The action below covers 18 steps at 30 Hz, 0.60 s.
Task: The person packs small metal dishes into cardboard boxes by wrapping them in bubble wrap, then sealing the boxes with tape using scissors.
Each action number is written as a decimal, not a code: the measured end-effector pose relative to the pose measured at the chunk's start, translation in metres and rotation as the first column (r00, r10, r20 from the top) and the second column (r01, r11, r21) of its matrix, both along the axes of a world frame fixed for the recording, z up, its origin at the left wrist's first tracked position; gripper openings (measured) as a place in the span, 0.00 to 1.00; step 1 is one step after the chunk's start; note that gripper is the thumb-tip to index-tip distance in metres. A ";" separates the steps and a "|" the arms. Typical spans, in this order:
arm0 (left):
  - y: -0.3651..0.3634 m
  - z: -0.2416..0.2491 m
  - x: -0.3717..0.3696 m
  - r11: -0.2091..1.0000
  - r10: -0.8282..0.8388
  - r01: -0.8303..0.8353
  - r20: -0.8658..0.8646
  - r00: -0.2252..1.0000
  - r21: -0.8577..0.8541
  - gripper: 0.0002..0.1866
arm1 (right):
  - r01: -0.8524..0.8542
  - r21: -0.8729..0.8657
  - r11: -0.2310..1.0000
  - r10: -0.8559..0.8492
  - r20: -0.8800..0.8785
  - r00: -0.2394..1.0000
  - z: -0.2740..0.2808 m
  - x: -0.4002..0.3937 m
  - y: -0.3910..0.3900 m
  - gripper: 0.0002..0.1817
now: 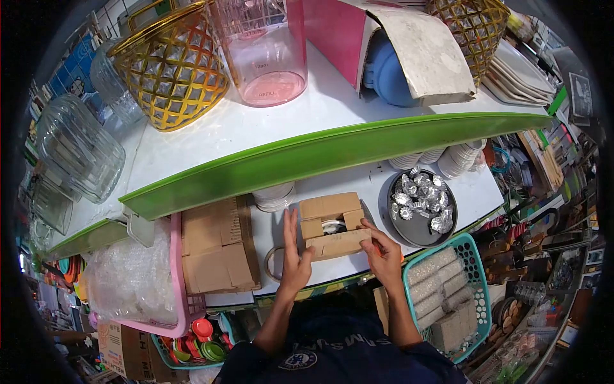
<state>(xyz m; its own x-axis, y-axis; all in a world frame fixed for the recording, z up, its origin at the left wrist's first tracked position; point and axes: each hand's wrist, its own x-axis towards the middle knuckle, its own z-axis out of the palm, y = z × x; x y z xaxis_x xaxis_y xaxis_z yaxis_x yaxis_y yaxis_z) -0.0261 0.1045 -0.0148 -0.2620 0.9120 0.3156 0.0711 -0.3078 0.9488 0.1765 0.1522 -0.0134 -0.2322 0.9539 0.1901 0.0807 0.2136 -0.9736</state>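
Observation:
A small brown cardboard box (336, 245) sits on the lower white shelf in front of me, its flaps raised. Something white and round (333, 226) shows through the gap in its top; most of it is hidden inside. Along the box's left side my left hand (295, 261) is held with straight fingers, the thumb by the front corner. My right hand (384, 257) grips the right end, thumb on the front flap and fingers at the side. Beside my left hand lies a roll of tape (274, 264), partly covered by it.
A larger cardboard box (220, 262) stands left, by a pink basket (182, 281) of bubble wrap. A dark round pan (419, 233) holds foil cups. A teal basket (484, 301) with wrapped packs is at right. The upper shelf's green edge (332, 144) overhangs the box.

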 end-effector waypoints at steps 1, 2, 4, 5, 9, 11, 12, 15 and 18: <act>0.003 0.001 -0.002 1.000 -0.002 0.002 0.000 1.000 0.000 0.48 | 0.000 0.009 1.000 0.000 -0.010 1.000 -0.002 0.000 0.000 0.15; 0.006 0.002 -0.003 0.999 -0.032 0.031 0.069 0.997 0.014 0.48 | 0.000 0.018 1.000 0.001 -0.019 1.000 -0.003 0.000 0.001 0.15; 0.007 0.001 -0.005 0.998 -0.064 0.060 0.138 0.988 0.031 0.49 | -0.002 0.013 1.000 0.002 -0.024 1.000 -0.002 0.000 0.001 0.15; 0.007 0.000 -0.006 1.000 -0.027 0.026 0.084 0.996 0.015 0.47 | -0.004 0.008 1.000 0.004 -0.030 1.000 -0.002 -0.001 0.001 0.15; 0.002 -0.004 -0.006 0.996 0.084 -0.084 -0.129 0.988 0.006 0.41 | 0.000 -0.011 1.000 0.000 -0.057 0.998 -0.004 -0.002 0.001 0.16; -0.003 0.001 -0.005 0.994 0.111 -0.113 -0.170 0.979 -0.001 0.37 | 0.022 -0.036 0.999 -0.024 -0.063 0.998 -0.005 -0.002 0.002 0.16; -0.004 0.003 -0.004 0.990 0.137 -0.141 -0.210 0.968 -0.007 0.33 | 0.021 -0.035 0.999 -0.023 -0.063 0.998 -0.007 -0.002 0.003 0.16; -0.002 0.000 -0.006 0.984 0.163 -0.141 -0.246 0.955 0.107 0.23 | 0.042 -0.001 0.999 -0.042 -0.050 0.998 -0.010 -0.002 0.005 0.18; -0.004 0.000 -0.006 0.982 0.186 -0.163 -0.313 0.931 0.097 0.15 | 0.082 0.014 0.997 -0.082 0.006 0.997 0.003 -0.004 0.004 0.19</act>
<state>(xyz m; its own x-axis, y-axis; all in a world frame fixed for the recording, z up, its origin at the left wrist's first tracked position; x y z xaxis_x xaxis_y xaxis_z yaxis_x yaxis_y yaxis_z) -0.0321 0.1000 -0.0149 -0.2900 0.8346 0.4684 0.4255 -0.3260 0.8442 0.1722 0.1561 -0.0106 -0.1546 0.9672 0.2018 0.1050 0.2191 -0.9700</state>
